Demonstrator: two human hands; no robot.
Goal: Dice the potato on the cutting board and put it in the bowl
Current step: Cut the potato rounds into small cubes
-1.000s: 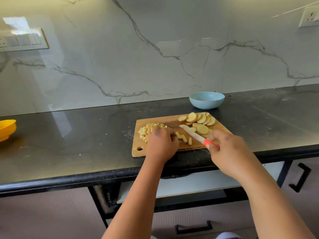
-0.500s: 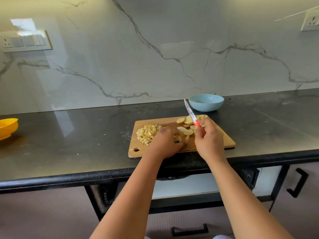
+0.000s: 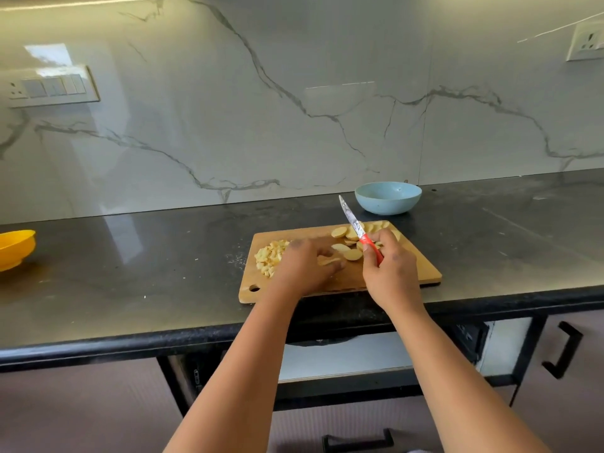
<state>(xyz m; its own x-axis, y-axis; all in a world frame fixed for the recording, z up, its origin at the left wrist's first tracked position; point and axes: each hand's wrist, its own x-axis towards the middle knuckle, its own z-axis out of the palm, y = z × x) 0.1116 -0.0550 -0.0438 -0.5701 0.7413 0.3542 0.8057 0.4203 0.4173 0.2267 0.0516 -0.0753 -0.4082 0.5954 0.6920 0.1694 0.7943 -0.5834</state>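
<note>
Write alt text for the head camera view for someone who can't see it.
A right hand holds a red-handled knife blade-up over potato slices on a wooden cutting board, while the left hand gathers slices beside diced potato. A blue bowl sits behind.

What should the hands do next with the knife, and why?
Probably lower the knife, raised in the right hand, onto the slices the left hand is gathering. Round potato slices remain uncut and the blue bowl looks empty.
</note>
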